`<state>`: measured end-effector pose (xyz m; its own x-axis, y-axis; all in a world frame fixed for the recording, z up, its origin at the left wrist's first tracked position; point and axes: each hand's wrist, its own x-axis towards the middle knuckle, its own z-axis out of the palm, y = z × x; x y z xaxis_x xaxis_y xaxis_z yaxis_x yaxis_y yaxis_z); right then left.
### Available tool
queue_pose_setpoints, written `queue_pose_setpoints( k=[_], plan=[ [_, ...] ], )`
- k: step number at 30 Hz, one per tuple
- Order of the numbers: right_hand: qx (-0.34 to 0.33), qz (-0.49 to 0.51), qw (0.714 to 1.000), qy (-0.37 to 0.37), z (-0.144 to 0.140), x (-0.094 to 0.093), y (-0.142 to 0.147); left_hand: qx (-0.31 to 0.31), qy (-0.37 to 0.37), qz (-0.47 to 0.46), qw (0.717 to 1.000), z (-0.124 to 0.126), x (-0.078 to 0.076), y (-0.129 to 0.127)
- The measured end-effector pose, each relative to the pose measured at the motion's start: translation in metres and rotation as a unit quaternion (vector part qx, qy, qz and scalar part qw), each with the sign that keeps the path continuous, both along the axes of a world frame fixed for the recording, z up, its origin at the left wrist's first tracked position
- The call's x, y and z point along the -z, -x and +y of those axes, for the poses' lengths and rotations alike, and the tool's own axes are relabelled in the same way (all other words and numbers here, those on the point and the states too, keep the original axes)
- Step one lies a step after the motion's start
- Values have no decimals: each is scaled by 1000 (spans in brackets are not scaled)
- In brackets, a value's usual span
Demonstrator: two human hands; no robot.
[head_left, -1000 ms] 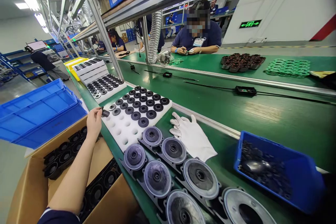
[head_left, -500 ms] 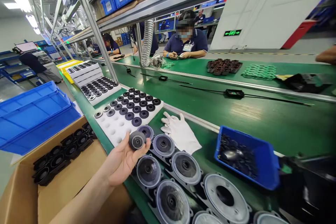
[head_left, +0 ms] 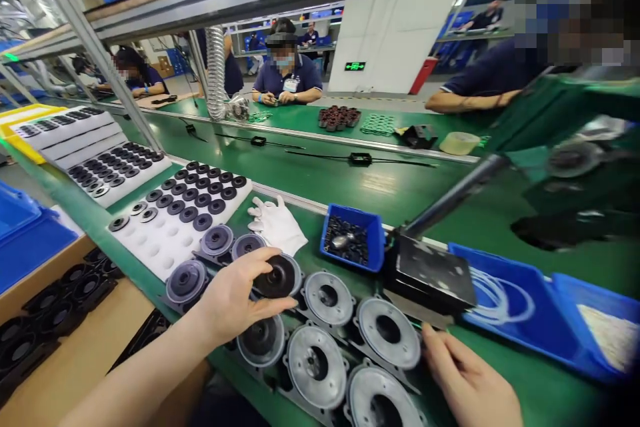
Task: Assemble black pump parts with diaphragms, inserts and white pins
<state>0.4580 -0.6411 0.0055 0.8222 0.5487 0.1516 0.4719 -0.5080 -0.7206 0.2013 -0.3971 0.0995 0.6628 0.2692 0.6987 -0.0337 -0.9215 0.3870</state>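
while my left hand (head_left: 237,293) is spanning a black disc (head_left: 281,279), its fingers are standing apart. i'm not making out my right hand's (head_left: 473,377) grip.

A glove (head_left: 281,224) is laid between the foam tray (head_left: 156,235) and the parts bin (head_left: 375,235); flanged housings (head_left: 345,295) are ranged before them.

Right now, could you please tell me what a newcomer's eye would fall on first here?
Probably the wearer's left hand at front centre, curved around a dark disc among the round housings. Next might come the white foam tray to the left, partly filled with rows of black discs, and the white glove lying just beyond the housings.
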Motion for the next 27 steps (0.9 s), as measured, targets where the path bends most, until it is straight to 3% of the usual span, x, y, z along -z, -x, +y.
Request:
queue_pose_setpoints(
  k=[5,14,18,27],
  plan=[
    [8,33,999,2,1,-5,7,0,-70,89,994,2,-7,-20],
    [-10,49,997,-52,2,0,7,73,28,119,990,-5,-3,-58],
    [-13,60,996,-63,1,0,8,117,6,141,983,-9,6,-72],
    [-14,51,997,-61,1,-2,8,146,-43,237,959,-16,25,-82]
  ],
)
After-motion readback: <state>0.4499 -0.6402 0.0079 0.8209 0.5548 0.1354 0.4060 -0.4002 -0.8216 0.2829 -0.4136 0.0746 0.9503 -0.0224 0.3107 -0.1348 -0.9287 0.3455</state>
